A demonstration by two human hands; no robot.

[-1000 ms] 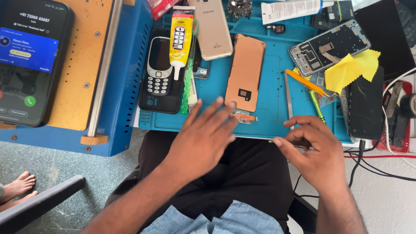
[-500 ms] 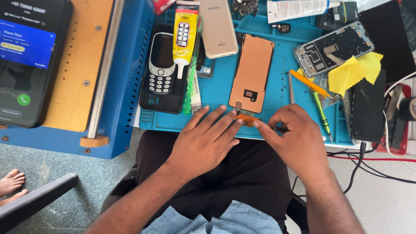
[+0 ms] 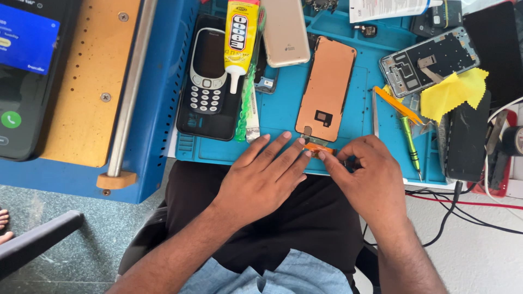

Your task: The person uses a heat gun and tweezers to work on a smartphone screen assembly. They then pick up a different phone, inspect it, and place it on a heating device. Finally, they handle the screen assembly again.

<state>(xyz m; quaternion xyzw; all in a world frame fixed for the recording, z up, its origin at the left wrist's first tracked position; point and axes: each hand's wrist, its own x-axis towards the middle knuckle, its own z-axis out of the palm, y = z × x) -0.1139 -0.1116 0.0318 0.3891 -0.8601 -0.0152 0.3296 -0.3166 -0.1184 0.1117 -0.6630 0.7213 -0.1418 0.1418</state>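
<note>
Both hands are down at the near edge of the blue mat point(image 3: 283, 109), right on the orange flex strip point(image 3: 320, 147) that trails from the copper-backed screen panel point(image 3: 327, 87). The left hand point(image 3: 261, 179) lies flat, fingers spread wide, fingertips pressing on the strip's left end and gripping nothing. The right hand point(image 3: 370, 179) is curled narrow, thumb and forefinger pinched at the strip's right end; whether a small tool sits in that pinch, I cannot tell. The panel itself lies face down in the middle of the mat, strip pointing toward the person's lap.

Risk here: that strip looks thin, and a sideways tug from the pinch could crease or tear it where it meets the panel. Press too hard with the left fingertips and the panel could skid toward the keypad phone point(image 3: 207, 71) and the yellow glue tube point(image 3: 239, 38). The green screwdriver point(image 3: 409, 142) sits just beside the right hand, easy to knock off the worktop edge
</note>
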